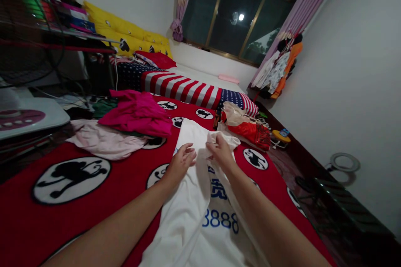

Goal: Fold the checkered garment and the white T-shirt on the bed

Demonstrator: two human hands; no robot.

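A white shirt (pixel 184 221) with blue lettering and digits lies lengthwise before me on a red blanket, its left side folded over part of the print. My right hand (pixel 222 151) pinches the cloth near the far end, on the right of the shirt. At the shirt's left edge, my left hand (pixel 181 162) rests with fingers loosely bent and apart, holding nothing that I can see. The near end of the shirt runs out of view at the bottom.
On the red blanket (pixel 125 204), a magenta garment (pixel 138 112) and a pale pink one (pixel 106 139) lie at left. Folded red and cream clothes (pixel 247 129) are stacked at right. Beyond stands a bed with a striped cover (pixel 178 87); a dark bench (pixel 351 208) is at far right.
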